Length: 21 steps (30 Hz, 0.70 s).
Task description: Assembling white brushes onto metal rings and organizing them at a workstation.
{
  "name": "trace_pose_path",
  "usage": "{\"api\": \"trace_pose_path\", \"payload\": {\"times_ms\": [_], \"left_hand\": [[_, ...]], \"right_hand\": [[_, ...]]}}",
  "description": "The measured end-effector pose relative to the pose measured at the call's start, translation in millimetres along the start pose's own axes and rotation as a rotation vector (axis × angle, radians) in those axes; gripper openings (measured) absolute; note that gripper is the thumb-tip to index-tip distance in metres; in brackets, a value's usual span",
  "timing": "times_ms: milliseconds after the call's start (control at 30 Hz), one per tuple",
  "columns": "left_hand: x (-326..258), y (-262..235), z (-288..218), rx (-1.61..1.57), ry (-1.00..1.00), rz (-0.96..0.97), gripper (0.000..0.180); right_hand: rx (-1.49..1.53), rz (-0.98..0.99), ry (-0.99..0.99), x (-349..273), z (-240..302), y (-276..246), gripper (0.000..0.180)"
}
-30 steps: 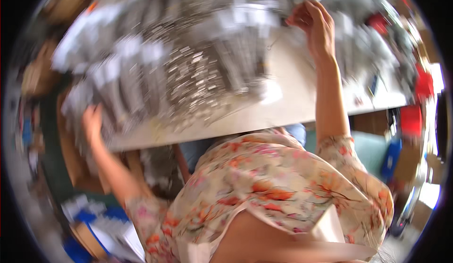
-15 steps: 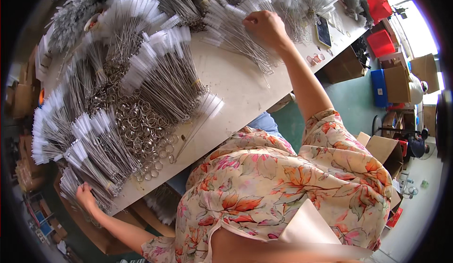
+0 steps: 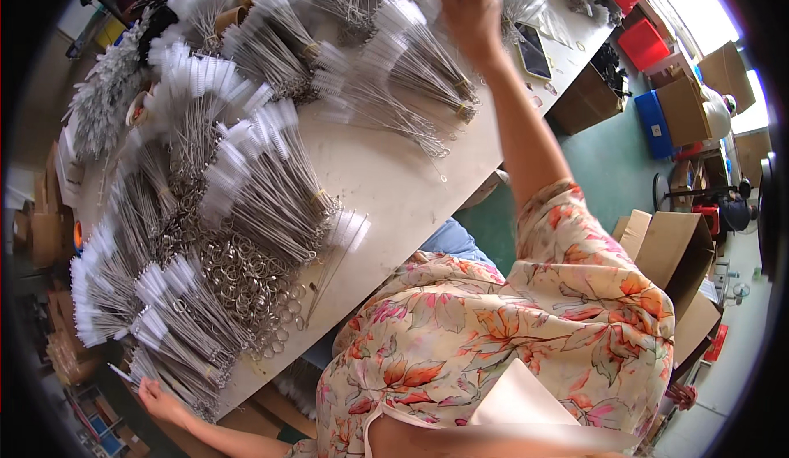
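Note:
At the table's near left corner, my left hand (image 3: 160,400) is closed in a pinch on a thin white-ended piece (image 3: 121,373) that looks like a single brush. Beside it lies a bundle of wire-handled brushes (image 3: 168,372) with white bristles. My right hand (image 3: 470,16) is stretched to the far side, its fingers curled and slightly blurred; what they hold, if anything, is hidden. Below and left of it lies a tied brush bundle (image 3: 423,59), with loose brushes (image 3: 374,100) spread alongside. A heap of metal rings (image 3: 246,281) sits between the left-hand bundles.
More brush bundles (image 3: 267,182) cover the left and far parts of the table (image 3: 386,187). A phone (image 3: 533,50) lies near the right edge. Cardboard boxes (image 3: 588,100), a blue bin (image 3: 653,125) and red bins (image 3: 641,43) stand beyond it on the green floor.
My right hand has moved farther away, off the loose brushes, and a tied bundle now shows there. My left hand has shifted off the corner bundle with a white-ended piece. The view has shifted.

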<state>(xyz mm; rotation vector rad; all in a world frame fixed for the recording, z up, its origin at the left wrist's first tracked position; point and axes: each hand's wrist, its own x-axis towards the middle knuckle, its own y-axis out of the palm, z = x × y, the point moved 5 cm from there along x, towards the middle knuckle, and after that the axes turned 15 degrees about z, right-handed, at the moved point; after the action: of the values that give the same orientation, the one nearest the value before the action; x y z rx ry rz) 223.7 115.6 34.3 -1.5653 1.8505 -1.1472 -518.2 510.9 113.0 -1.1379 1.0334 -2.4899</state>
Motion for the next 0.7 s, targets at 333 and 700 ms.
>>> {"api": "trace_pose_path", "payload": {"times_ms": [333,700], "left_hand": [[-16.6,41.7,-121.1,-0.108,0.172,-0.053,0.028],[-43.2,120.1,-240.6,-1.108,0.079,0.504,0.029]], "right_hand": [[-0.376,0.571,0.427,51.0,-187.5,11.3,0.028],[0.200,0.197,0.247,47.6,-112.6,-47.2,0.026]]}}
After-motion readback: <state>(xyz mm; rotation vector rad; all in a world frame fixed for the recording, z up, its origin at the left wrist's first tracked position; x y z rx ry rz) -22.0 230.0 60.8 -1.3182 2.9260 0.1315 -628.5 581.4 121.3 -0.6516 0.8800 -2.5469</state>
